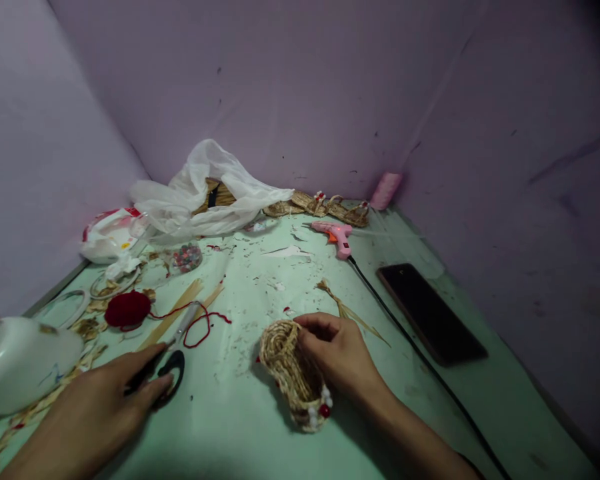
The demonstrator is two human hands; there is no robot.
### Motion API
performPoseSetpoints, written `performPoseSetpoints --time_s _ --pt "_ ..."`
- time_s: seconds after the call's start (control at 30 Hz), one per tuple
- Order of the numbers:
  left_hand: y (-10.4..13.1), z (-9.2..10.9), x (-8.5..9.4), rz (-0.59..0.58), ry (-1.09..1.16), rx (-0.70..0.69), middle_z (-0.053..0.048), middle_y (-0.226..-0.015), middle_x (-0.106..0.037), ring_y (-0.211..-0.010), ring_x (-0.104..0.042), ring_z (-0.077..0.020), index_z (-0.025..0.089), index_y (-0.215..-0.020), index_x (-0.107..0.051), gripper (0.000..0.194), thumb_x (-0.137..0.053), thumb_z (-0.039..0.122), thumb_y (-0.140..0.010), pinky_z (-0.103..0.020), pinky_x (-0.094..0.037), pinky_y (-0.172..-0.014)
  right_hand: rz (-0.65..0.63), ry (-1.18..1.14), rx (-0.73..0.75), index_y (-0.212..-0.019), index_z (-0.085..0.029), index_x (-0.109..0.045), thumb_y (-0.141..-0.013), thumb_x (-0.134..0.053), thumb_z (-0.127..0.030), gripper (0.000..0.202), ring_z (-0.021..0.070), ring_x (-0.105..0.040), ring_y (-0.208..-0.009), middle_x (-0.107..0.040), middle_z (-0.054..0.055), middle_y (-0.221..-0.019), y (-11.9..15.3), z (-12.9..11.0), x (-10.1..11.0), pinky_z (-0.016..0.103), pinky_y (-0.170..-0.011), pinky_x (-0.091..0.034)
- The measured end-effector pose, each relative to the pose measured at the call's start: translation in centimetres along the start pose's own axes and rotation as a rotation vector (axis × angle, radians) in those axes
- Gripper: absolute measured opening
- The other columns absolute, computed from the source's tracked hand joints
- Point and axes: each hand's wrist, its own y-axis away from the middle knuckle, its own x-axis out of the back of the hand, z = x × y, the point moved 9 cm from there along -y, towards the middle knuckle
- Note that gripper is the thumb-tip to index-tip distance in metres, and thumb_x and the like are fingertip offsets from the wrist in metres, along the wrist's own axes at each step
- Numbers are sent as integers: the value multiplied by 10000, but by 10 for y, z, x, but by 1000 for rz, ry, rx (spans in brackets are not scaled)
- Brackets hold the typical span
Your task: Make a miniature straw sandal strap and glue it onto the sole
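My right hand (337, 350) pinches the far rim of a small woven straw slipper (293, 370), which has red and white beads (323, 408) at its near end. To the left, my left hand (115, 393) has its thumb and fingers on the black handles of a pair of scissors (177, 367), whose blades point away from me. Beyond the scissors, a ball of dark red yarn (128, 310) trails a loose strand over the table. Flat straw strips (177, 312) lie under the strand.
A pink glue gun (336, 235) with a black cord and a dark phone (433, 313) lie at the right. Along the back are a white plastic bag (215, 193), woven straw pieces (325, 205) and a pink roll (385, 191). A white bowl (25, 363) stands at the left.
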Motion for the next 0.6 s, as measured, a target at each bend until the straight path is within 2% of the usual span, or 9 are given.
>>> performPoseSetpoints --time_s 0.07,0.1,0.17,0.2,0.23,0.3,0.37,0.43,0.6 --pt "-3 30 1 47 -184 -126 -77 -886 -691 -780 -631 -254 182 -862 -697 372 -589 470 -653 -280 -475 -698 8 -20 13 -756 -102 -679 -610 -593 -222 208 155 -582 -593 -667 71 -669 -1 -2 4 264 -554 -458" --pt "-3 44 4 105 -185 -170 -109 -919 -678 -838 -615 -279 164 -835 -699 367 -595 460 -646 -318 -457 -770 0 -33 19 -757 -107 -678 -608 -598 -227 208 154 -581 -601 -667 68 -676 -1 -3 4 266 -561 -458" --pt "-5 68 8 184 -58 -221 -129 -971 -659 -925 -579 -296 153 -861 -691 371 -598 436 -640 -362 -405 -870 -38 -72 16 -754 -116 -677 -593 -618 -238 210 150 -574 -609 -667 62 -681 0 -3 1 271 -576 -452" --pt "-9 78 5 172 43 -219 -107 -991 -658 -932 -576 -277 170 -901 -681 371 -566 431 -664 -354 -410 -866 -63 -97 7 -752 -119 -675 -582 -632 -241 214 148 -571 -610 -666 59 -680 1 -2 -2 275 -586 -449" --pt "-15 87 -8 61 137 -211 -85 -992 -662 -915 -583 -259 187 -929 -672 369 -534 434 -691 -347 -427 -840 -88 -123 -5 -750 -120 -672 -570 -645 -243 219 147 -567 -611 -665 57 -677 2 -2 -5 279 -595 -446" --pt "-23 107 -44 -263 325 -185 -71 -978 -668 -864 -599 -236 184 -949 -664 362 -536 413 -699 -330 -456 -774 -127 -173 -19 -760 -120 -667 -560 -662 -242 234 144 -563 -616 -661 53 -678 4 -1 -10 284 -607 -439" --pt "-22 129 -72 -524 580 -187 -63 -855 -684 -775 -608 -202 155 -912 -665 327 -556 373 -694 -292 -465 -705 -147 -204 -16 -776 -117 -663 -560 -671 -238 247 137 -556 -609 -653 46 -675 6 -1 -12 282 -606 -433" --pt "-21 137 -88 -601 758 -131 -55 -720 -672 -658 -592 -165 127 -806 -665 259 -582 334 -673 -264 -456 -630 -164 -215 -2 -787 -117 -663 -572 -671 -237 246 131 -549 -596 -646 39 -665 8 -1 -14 277 -599 -426" --pt "-17 117 -100 -474 903 45 -24 -642 -643 -580 -550 -120 133 -721 -642 165 -624 276 -640 -219 -429 -557 -172 -165 59 -773 -129 -688 -658 -623 -274 197 138 -556 -632 -662 47 -689 9 -4 -15 278 -624 -421"
